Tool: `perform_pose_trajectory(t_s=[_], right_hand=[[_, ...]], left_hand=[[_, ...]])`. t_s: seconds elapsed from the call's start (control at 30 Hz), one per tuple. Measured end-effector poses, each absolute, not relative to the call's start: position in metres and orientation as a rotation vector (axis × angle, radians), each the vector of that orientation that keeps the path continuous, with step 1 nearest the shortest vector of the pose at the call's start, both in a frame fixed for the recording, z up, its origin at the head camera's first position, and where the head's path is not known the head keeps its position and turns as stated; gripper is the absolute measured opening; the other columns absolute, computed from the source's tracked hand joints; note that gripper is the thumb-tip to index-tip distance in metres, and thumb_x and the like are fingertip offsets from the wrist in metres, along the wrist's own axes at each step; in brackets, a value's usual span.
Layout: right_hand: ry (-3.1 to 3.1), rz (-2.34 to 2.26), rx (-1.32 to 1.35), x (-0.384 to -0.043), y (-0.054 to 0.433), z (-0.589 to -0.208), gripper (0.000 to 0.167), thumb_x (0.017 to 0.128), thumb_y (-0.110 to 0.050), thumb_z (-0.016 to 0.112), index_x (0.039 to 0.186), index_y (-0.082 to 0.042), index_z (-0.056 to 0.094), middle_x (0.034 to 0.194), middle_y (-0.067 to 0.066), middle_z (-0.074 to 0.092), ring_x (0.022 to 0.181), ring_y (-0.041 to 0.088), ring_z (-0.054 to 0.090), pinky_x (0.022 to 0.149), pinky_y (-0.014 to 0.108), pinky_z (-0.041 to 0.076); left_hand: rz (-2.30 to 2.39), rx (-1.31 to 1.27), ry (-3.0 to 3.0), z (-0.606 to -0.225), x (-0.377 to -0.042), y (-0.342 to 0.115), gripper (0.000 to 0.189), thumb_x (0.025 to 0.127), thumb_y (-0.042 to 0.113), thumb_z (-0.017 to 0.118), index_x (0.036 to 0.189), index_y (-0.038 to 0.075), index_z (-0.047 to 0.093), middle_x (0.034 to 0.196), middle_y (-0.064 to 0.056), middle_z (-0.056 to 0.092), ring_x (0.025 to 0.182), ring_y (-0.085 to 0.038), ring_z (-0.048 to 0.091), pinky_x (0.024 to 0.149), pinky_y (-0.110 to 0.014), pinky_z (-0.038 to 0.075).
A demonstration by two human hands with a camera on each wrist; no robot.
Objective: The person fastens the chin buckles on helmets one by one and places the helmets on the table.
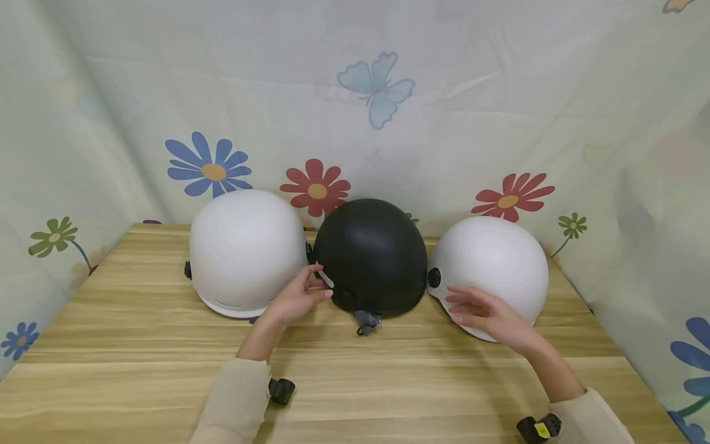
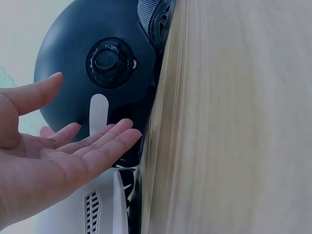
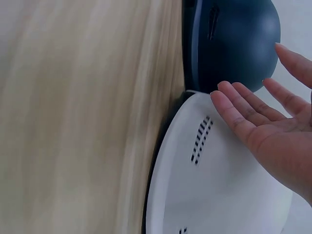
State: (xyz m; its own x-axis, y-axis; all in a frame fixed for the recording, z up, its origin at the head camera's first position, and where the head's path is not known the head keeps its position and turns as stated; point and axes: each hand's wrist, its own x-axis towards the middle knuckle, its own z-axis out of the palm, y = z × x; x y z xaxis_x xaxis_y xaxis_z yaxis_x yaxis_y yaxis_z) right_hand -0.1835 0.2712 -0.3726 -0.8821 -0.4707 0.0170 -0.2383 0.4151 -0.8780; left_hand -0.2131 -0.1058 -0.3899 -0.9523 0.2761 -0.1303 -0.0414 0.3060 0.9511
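Three helmets stand in a row: a white helmet (image 1: 246,246) on the left, a black helmet (image 1: 377,253) in the middle and another white helmet (image 1: 493,259) on the right. My left hand (image 1: 296,296) is between the left white helmet and the black one, its fingers loosely extended and holding nothing. Beyond those fingers, a pale strip (image 2: 99,113) and a round black knob (image 2: 108,63) show on the black helmet's side. My right hand (image 1: 490,317) is in front of the right white helmet, fingers apart; whether it touches the shell I cannot tell.
The helmets are on a wooden table (image 1: 388,388), near its back edge. A grey strap with a buckle (image 1: 367,320) sticks out under the black helmet's front. A flower-patterned curtain (image 1: 444,148) hangs behind and at both sides.
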Motion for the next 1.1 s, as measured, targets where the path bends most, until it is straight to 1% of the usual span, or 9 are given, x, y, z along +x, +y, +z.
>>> perform_pose_trajectory(t_s=[0.23, 0.33, 0.43, 0.53, 0.67, 0.83, 0.97, 1.1], right_hand=[[2.417, -1.463, -0.582, -0.198, 0.257, -0.371, 0.057, 0.086, -0.018, 0.065, 0.133, 0.001, 0.041, 0.128, 0.025, 0.046, 0.113, 0.037, 0.049, 0.085, 0.02, 0.044], [2.402, -1.469, -0.563, -0.204, 0.252, -0.371, 0.059, 0.086, -0.021, 0.064, 0.135, 0.0, 0.038, 0.13, 0.024, 0.044, 0.115, 0.036, 0.047, 0.087, 0.024, 0.045], [2.385, -1.491, -0.542, -0.211, 0.247, -0.371, 0.062, 0.086, -0.021, 0.064, 0.136, 0.001, 0.035, 0.133, 0.024, 0.042, 0.118, 0.037, 0.045, 0.09, 0.031, 0.044], [2.376, -1.514, -0.519, -0.216, 0.243, -0.371, 0.063, 0.087, -0.021, 0.063, 0.138, 0.001, 0.033, 0.134, 0.023, 0.04, 0.119, 0.036, 0.044, 0.092, 0.036, 0.043], [2.346, -1.558, -0.51, -0.221, 0.238, -0.37, 0.065, 0.087, -0.018, 0.063, 0.139, -0.001, 0.03, 0.136, 0.022, 0.038, 0.121, 0.036, 0.042, 0.093, 0.037, 0.042], [2.297, -1.615, -0.512, -0.226, 0.231, -0.369, 0.067, 0.086, -0.014, 0.064, 0.142, -0.004, 0.027, 0.141, 0.02, 0.032, 0.125, 0.038, 0.036, 0.093, 0.037, 0.042], [2.296, -1.616, -0.497, -0.229, 0.228, -0.37, 0.071, 0.085, -0.014, 0.065, 0.143, -0.006, 0.025, 0.144, 0.018, 0.028, 0.128, 0.036, 0.032, 0.095, 0.04, 0.039], [2.309, -1.599, -0.487, -0.232, 0.227, -0.371, 0.074, 0.085, -0.015, 0.066, 0.144, -0.008, 0.022, 0.146, 0.016, 0.023, 0.131, 0.035, 0.027, 0.096, 0.044, 0.038]], left_hand=[[1.737, 0.159, 2.244, -0.391, -0.213, -0.105, 0.062, 0.09, 0.012, 0.058, 0.141, 0.008, 0.022, 0.134, -0.025, 0.038, 0.121, -0.036, 0.042, 0.091, -0.047, 0.041], [1.734, 0.164, 2.24, -0.391, -0.213, -0.105, 0.063, 0.09, 0.012, 0.057, 0.141, 0.008, 0.021, 0.133, -0.026, 0.038, 0.12, -0.036, 0.042, 0.089, -0.047, 0.042], [1.736, 0.17, 2.237, -0.393, -0.214, -0.105, 0.063, 0.09, 0.013, 0.057, 0.142, 0.008, 0.021, 0.133, -0.026, 0.038, 0.119, -0.036, 0.043, 0.087, -0.047, 0.043], [1.743, 0.177, 2.233, -0.394, -0.214, -0.105, 0.064, 0.09, 0.013, 0.057, 0.142, 0.009, 0.02, 0.132, -0.026, 0.039, 0.119, -0.035, 0.043, 0.087, -0.047, 0.043], [1.756, 0.178, 2.22, -0.393, -0.214, -0.105, 0.066, 0.09, 0.013, 0.057, 0.143, 0.01, 0.018, 0.133, -0.026, 0.038, 0.119, -0.036, 0.043, 0.089, -0.048, 0.042], [1.755, 0.173, 2.211, -0.393, -0.214, -0.105, 0.067, 0.09, 0.012, 0.057, 0.144, 0.011, 0.016, 0.133, -0.025, 0.037, 0.12, -0.035, 0.043, 0.089, -0.047, 0.041], [1.761, 0.182, 2.197, -0.394, -0.215, -0.105, 0.068, 0.089, 0.008, 0.056, 0.144, 0.01, 0.015, 0.132, -0.026, 0.038, 0.119, -0.035, 0.043, 0.09, -0.046, 0.042], [1.762, 0.197, 2.175, -0.393, -0.215, -0.106, 0.072, 0.089, 0.009, 0.056, 0.145, 0.01, 0.01, 0.132, -0.027, 0.036, 0.119, -0.036, 0.043, 0.091, -0.047, 0.041]])
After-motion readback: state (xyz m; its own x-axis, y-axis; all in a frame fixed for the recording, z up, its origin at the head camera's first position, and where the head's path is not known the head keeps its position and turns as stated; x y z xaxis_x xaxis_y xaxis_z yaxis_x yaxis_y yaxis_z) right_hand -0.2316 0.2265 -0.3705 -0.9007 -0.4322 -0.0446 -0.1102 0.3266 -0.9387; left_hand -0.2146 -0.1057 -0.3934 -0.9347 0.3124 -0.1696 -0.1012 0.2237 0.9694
